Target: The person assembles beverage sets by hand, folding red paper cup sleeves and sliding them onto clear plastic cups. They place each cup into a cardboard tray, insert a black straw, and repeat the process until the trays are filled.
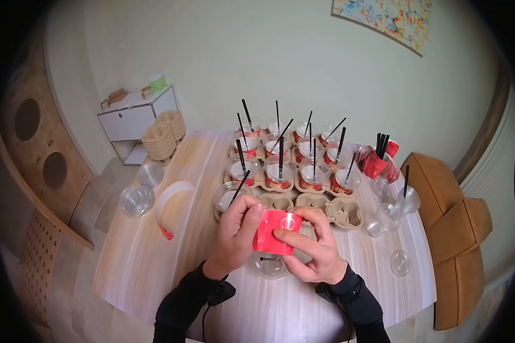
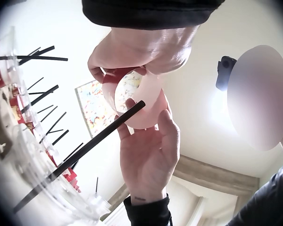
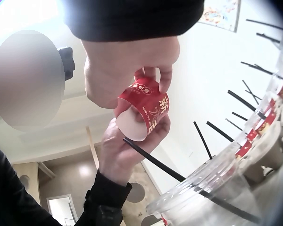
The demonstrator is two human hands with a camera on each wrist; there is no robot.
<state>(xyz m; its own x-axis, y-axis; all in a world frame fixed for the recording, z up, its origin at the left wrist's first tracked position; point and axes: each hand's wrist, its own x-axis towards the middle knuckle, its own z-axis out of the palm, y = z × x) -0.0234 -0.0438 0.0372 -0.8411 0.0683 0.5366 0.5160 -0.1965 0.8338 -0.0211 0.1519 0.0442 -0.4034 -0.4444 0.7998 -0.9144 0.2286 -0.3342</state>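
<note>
A red paper cup sleeve (image 1: pixel 274 243) with a white inside and gold print is bent into a ring between both hands. My left hand (image 1: pixel 237 234) pinches its left edge with thumb and fingers. On the other side my right hand (image 1: pixel 320 251) grips it, index finger lying across the red face and thumb under the lower edge. The right wrist view shows the sleeve (image 3: pixel 148 106) with its open end showing. Below the hands a clear plastic cup (image 1: pixel 270 268) is partly hidden. Just beyond the left hand stands another clear cup (image 1: pixel 226 197) with a black straw (image 1: pixel 240 186).
Several sleeved cups (image 1: pixel 280 171) with straws stand in cardboard carriers (image 1: pixel 343 214); front slots are bare. Stacked carriers (image 1: pixel 157 143), clear cups (image 1: pixel 136 201) and a curved paper strip (image 1: pixel 174 191) lie left. At right are bundled straws (image 1: pixel 381 146), loose cups (image 1: pixel 389 214) and a lid (image 1: pixel 400 263).
</note>
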